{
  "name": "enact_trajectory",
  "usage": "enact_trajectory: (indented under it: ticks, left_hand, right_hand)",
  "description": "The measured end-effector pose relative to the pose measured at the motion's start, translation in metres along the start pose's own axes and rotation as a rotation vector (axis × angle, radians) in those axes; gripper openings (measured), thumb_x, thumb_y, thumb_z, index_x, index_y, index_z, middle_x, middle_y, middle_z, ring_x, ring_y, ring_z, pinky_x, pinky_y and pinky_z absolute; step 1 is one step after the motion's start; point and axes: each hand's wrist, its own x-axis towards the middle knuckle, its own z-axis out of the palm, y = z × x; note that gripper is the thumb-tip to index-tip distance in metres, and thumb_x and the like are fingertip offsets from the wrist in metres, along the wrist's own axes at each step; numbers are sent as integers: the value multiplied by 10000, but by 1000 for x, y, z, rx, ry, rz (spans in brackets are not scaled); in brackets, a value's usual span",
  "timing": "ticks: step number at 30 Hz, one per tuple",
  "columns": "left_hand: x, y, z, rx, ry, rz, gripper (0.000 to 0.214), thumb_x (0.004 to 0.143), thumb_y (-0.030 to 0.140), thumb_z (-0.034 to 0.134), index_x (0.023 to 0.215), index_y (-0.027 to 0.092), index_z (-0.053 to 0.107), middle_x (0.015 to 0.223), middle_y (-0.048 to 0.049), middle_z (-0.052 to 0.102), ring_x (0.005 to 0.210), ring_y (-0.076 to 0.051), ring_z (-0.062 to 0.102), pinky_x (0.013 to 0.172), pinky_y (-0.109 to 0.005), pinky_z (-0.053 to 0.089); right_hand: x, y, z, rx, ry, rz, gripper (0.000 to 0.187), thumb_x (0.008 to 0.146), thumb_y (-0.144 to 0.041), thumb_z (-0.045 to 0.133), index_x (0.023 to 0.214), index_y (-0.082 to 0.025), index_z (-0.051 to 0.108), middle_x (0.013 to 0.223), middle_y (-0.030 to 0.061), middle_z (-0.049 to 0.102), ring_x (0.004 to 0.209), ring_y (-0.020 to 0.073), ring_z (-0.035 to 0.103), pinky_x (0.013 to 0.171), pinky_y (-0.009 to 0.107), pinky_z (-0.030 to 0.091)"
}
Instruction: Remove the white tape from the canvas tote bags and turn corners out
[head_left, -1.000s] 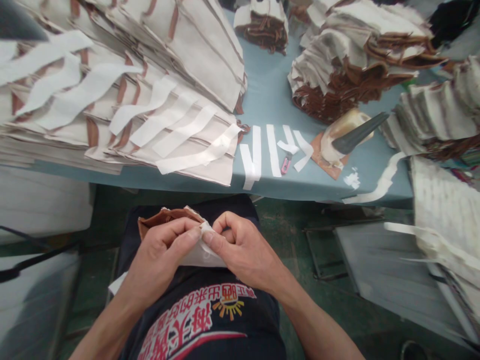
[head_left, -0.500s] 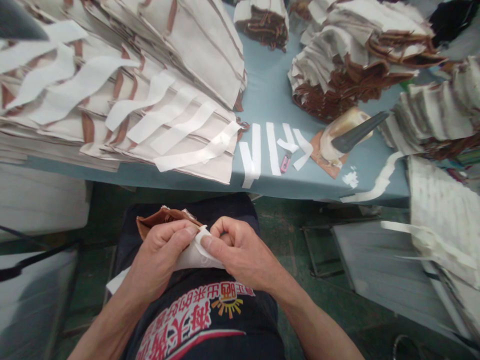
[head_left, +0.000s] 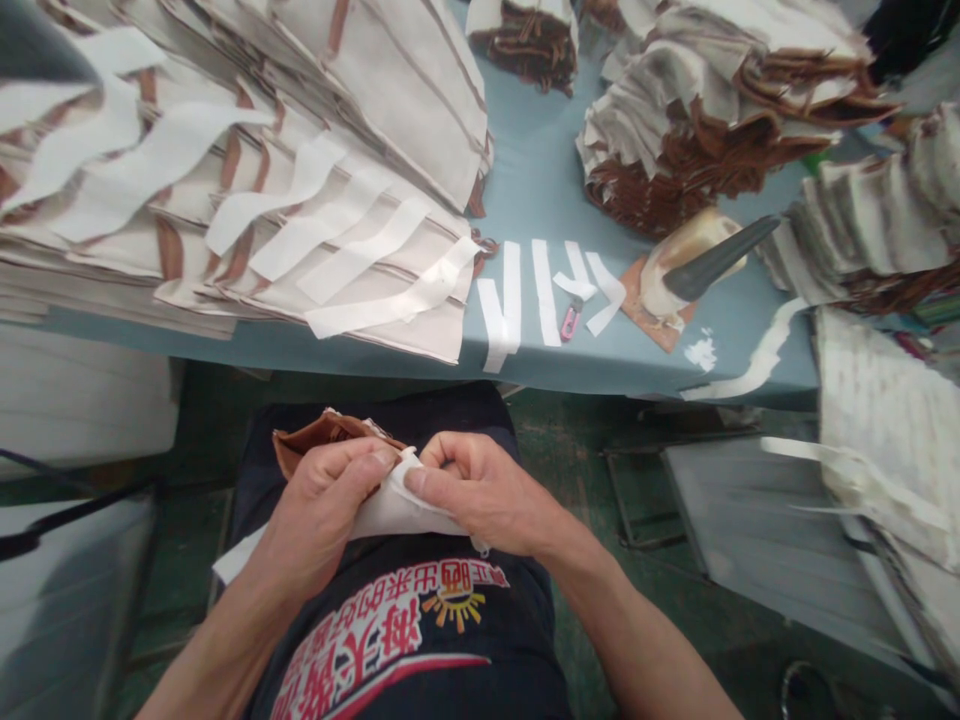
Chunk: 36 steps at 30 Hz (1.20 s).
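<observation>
Over my lap, my left hand [head_left: 330,500] pinches a folded brown-and-white fabric piece [head_left: 307,445], thumb and forefinger pressed on its edge. The brown part stands up behind that hand, and the pale part [head_left: 409,518] hangs between both hands. My right hand [head_left: 480,490] is closed with its thumb pressed on a white strip [head_left: 405,470] along the upper edge of the same piece. A white strip end [head_left: 238,560] sticks out past my left wrist. The fingertips hide the exact spot where strip and fabric meet.
Stacked cream fabric pieces [head_left: 420,120] with loose white strips fill the table's left side. More white strips [head_left: 511,300] lie near a small pink tool [head_left: 570,322]. A brush or spatula with a dark handle [head_left: 720,258] rests on a glue-smeared container [head_left: 656,290]. Brown-edged bundles [head_left: 675,170] stand behind.
My right thumb has shifted slightly along the white strip, which now lies flatter against the fabric. Both hands otherwise stay almost in place.
</observation>
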Motion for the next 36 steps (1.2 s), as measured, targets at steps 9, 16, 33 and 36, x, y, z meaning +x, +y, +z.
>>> enact_trajectory:
  ticks: [9,16,33,36]
  left_hand:
    - [-4,-2,-2,41,0,35,401,799,551,736,650,178,739,621,-5,613,585,-148,483,521,-235,375]
    - [-5,-6,-9,-1,-73,79,412,892,583,712,787,191,782,728,-19,670,647,-161,524,589,-244,448]
    - [-16,10,-1,197,51,201,263,815,450,779,765,192,775,675,0,712,559,-132,563,504,-200,429]
    - [-18,4,-4,183,47,212,261,829,449,778,754,199,775,653,6,700,545,-129,556,501,-203,425]
  right_hand:
    - [2,0,-3,-20,-2,-10,373,903,-484,770,814,-214,530,510,-125,439,416,44,318,365,166,188]
    - [0,-1,-7,-56,-5,15,348,924,-454,772,838,-210,539,522,-120,460,412,45,337,369,163,189]
    - [-12,-5,-5,-332,143,-99,229,925,-385,741,882,-211,598,591,-84,534,515,83,449,477,195,277]
    - [-16,-10,-5,-409,159,-134,209,888,-356,766,849,-210,621,668,-56,594,586,96,505,532,207,327]
